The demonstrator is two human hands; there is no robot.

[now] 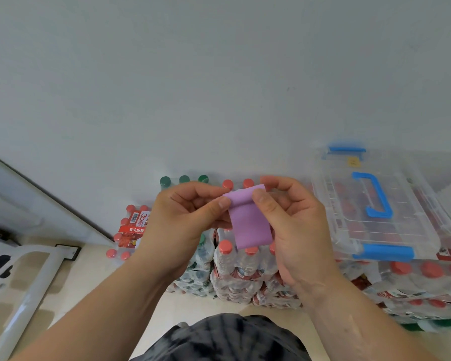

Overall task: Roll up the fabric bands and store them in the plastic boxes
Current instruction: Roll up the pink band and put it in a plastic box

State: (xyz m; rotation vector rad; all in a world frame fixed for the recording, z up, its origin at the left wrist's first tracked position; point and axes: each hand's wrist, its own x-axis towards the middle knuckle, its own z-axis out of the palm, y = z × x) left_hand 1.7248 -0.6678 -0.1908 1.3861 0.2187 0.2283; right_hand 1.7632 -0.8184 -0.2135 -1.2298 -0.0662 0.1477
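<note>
Both hands pinch a flat lilac fabric band (pixel 249 220) in mid-air, its top edge rolled between the left hand (pixel 186 217) and the right hand (pixel 294 225), beside a lidded clear plastic box with blue handles (pixel 370 204).

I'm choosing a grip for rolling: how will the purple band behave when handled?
Probably floppy: the purple band hangs limp below its rolled top. Likely light: left hand and right hand hold it by fingertip pinches. May unroll if released.
</note>
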